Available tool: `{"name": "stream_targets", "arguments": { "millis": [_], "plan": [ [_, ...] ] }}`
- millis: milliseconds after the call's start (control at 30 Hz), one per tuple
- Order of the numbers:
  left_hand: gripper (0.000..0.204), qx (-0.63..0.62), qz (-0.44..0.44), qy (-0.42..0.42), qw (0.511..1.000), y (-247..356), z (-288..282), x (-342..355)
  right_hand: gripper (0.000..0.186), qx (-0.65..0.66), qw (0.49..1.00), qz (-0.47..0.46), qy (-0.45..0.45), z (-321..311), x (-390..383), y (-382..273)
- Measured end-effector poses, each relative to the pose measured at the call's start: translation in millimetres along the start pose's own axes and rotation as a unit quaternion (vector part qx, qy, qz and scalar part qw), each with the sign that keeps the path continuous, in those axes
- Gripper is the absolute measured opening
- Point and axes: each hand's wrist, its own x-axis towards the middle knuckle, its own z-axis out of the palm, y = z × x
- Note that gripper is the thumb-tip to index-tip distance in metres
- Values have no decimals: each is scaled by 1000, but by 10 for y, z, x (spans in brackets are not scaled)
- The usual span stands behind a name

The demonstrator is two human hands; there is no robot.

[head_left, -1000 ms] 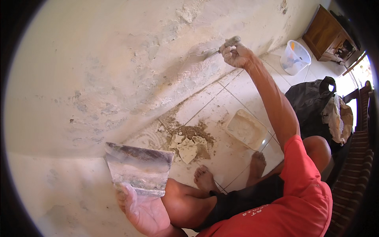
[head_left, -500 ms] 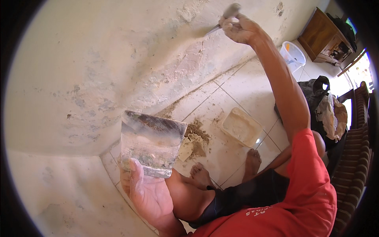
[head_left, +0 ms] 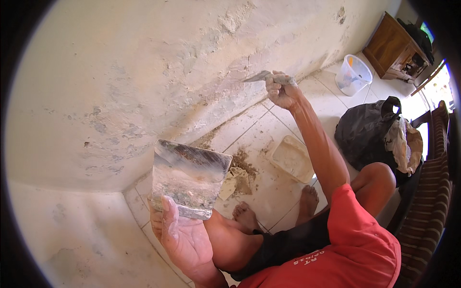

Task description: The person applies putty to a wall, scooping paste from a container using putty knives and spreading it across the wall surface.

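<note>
My left hand [head_left: 189, 240] grips the lower edge of a flat, roughly rectangular plate [head_left: 189, 177], thumb in front and the other fingers partly hidden behind. Grey and brown smears streak the plate's face. My right hand [head_left: 282, 95] is closed round the handle of a putty knife [head_left: 259, 76], stretched out toward the wall [head_left: 158, 62]. The blade points left, its tip at or very near a pinkish, rough patch low on the wall; I cannot tell whether it touches. Flaked and stained plaster covers much of the wall.
A shallow cream tub [head_left: 292, 158] of pale material sits on the tiled floor, partly behind my right forearm. Brown debris and pale flakes [head_left: 235, 182] lie near my feet. Farther right are a clear bucket [head_left: 354, 77], a black bag [head_left: 365, 127], a wooden cabinet [head_left: 396, 45] and a striped seat [head_left: 427, 201].
My right hand has come down along the wall with the putty knife, from the upper wall to the lower patch. My left hand and the plate have shifted slightly right and down.
</note>
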Motion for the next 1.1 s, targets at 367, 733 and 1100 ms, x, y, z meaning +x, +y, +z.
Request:
{"name": "stream_targets", "arguments": {
  "millis": [367, 733, 1100],
  "plan": [
    [36, 43, -2, 70, 997, 25, 103, 117, 36, 48, 994, 31, -91, 1249, 76, -270],
    [25, 117, -14, 75, 990, 161, 59, 553, 27, -397, 906, -146, 18, 1575, -1052, 806],
    [13, 105, -101, 38, 989, -62, -416, 1062, 40, -819, 496, -278, -76, 1522, -780, 1542]
  ]
}}
